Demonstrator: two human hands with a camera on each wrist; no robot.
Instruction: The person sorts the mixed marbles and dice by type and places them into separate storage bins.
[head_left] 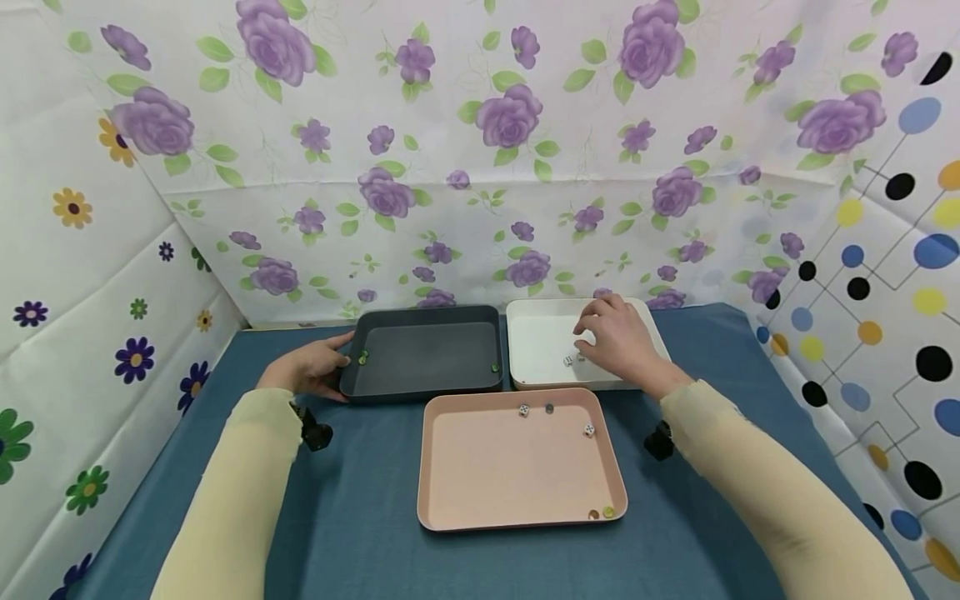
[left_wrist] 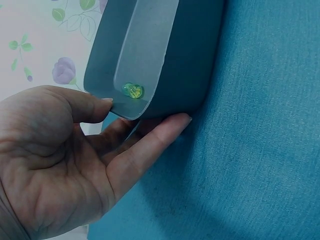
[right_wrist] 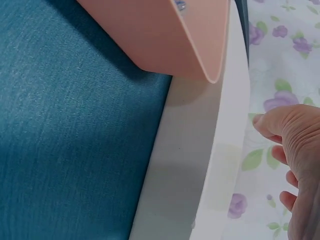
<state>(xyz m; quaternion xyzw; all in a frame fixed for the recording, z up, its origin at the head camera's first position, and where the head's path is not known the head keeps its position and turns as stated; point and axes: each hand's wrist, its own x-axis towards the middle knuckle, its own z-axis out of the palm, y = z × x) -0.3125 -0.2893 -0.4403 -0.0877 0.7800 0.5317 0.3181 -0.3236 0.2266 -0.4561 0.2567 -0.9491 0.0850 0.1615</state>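
My left hand (head_left: 313, 367) grips the left end of a dark grey tray (head_left: 427, 350). In the left wrist view the thumb lies at the rim and the fingers reach along the outside and underneath. Shiny yellow-green beads (left_wrist: 133, 90) lie inside that corner. My right hand (head_left: 618, 337) is over the white tray (head_left: 540, 321), fingers bent, with a gap between thumb and index finger. Small dice (head_left: 567, 361) lie in the white tray beside its thumb. The right wrist view shows that hand (right_wrist: 300, 145) beyond the white tray's rim, with nothing visible between the fingers.
A pink tray (head_left: 510, 475) stands in front of both, holding a die (head_left: 523, 410), another die (head_left: 589, 430), a grey bead (head_left: 550, 408), a brown bead (head_left: 593, 514) and a yellow bead (head_left: 608, 512). A tiny green bead (head_left: 495, 367) sits at the grey tray's right. Blue cloth (head_left: 360, 500) covers the table.
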